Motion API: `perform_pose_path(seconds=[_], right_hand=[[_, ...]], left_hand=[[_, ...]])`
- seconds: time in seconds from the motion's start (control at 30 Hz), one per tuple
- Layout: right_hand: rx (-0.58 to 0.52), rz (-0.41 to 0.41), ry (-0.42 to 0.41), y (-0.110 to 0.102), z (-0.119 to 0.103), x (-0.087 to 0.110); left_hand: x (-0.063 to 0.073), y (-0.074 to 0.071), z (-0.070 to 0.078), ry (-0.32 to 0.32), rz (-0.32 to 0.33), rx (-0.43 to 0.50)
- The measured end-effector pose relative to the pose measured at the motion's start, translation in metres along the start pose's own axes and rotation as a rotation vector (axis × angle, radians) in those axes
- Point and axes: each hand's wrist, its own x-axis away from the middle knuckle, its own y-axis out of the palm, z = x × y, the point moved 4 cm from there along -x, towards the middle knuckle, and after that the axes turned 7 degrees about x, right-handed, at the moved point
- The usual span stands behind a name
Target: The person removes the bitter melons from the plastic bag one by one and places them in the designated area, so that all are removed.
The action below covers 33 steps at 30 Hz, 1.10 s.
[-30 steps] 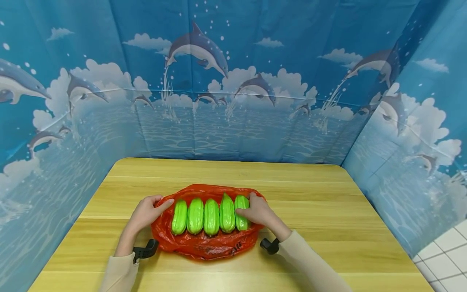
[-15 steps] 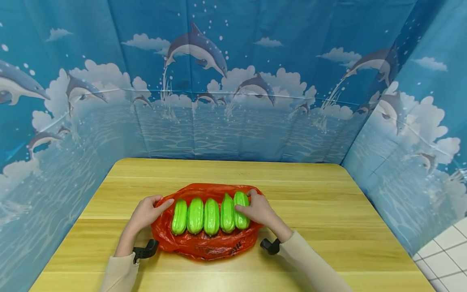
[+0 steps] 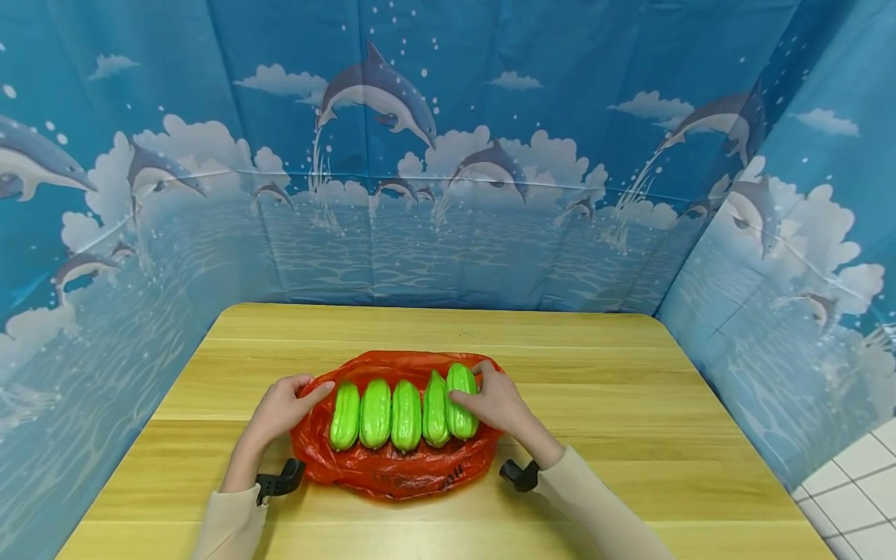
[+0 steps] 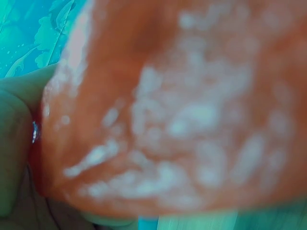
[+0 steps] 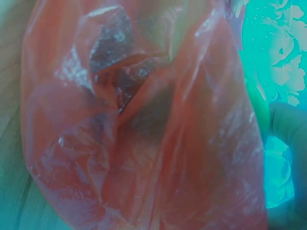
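In the head view, a red plastic bag (image 3: 392, 478) lies spread open on the table. Several glossy green, ridged, cucumber-like vegetables (image 3: 376, 416) stand side by side in its mouth. My left hand (image 3: 283, 404) holds the bag's left rim, its thumb over the edge. On the right, my right hand (image 3: 497, 398) grips the rightmost cucumber-like vegetable (image 3: 460, 381), thumb across its near face and fingers behind it. This one sits slightly higher than the others and overlaps its neighbour. The red bag (image 4: 192, 120) fills the left wrist view, blurred, and the bag (image 5: 144, 143) also covers most of the right wrist view.
The wooden table (image 3: 595, 373) extends around the bag on every side. A blue dolphin-print curtain (image 3: 448, 257) hangs along its back and sides. Black wrist cameras (image 3: 280, 478) sit on both wrists, close to the bag's near corners.
My right hand has raised the rightmost cucumber-like vegetable slightly and shifted it a little left, partly over its neighbour. The left hand and the bag have stayed nearly still.
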Motion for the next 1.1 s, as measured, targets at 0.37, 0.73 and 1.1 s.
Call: perform_pose_path(seconds=[0.37,0.73,1.1], right_hand=[[-0.041,0.031,-0.023,-0.003,-0.003,0.004],[-0.060,0.073,-0.073,-0.007,-0.008,0.007],[-0.079,0.105,-0.066,-0.011,-0.013,0.009]], left_hand=[[0.001,0.000,0.001,-0.002,-0.001,0.009],[0.001,0.000,0.001,0.005,0.000,0.000],[0.002,0.000,0.002,0.009,0.000,0.001]])
